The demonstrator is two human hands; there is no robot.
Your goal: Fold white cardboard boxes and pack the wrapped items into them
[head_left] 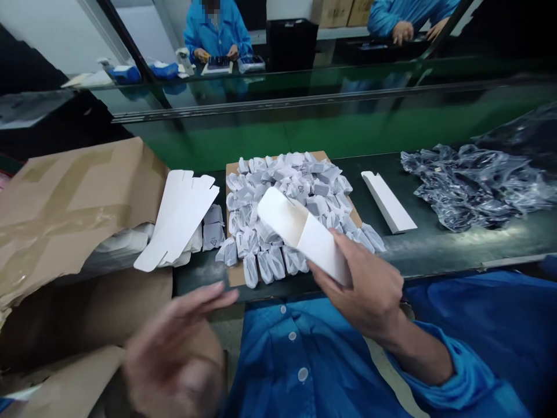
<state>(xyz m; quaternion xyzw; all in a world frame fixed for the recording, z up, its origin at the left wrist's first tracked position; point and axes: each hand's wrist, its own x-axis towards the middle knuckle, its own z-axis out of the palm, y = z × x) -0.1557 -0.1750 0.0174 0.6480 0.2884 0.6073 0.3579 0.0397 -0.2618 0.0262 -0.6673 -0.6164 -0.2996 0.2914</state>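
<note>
A small white carton (322, 247) with its long end flap raised is gripped by my right hand (368, 284), tilted above the bench. Its upper end looks open. My left hand (183, 354) is off to the lower left, blurred, its fingers extended and nothing in them. Below and behind the carton lie many small items in whitish plastic wrap (248, 241), heaped on a cardboard sheet (237, 276). Flat white carton blanks (176, 220) rest in a stack left of the heap, nearest to my left hand.
A large taped cardboard box (82, 203) stands open at the left. One folded white carton (389, 202) lies right of the heap, with crumpled clear plastic bags (470, 186) farther right. Across a green barrier (270, 136), two people in blue work at another bench.
</note>
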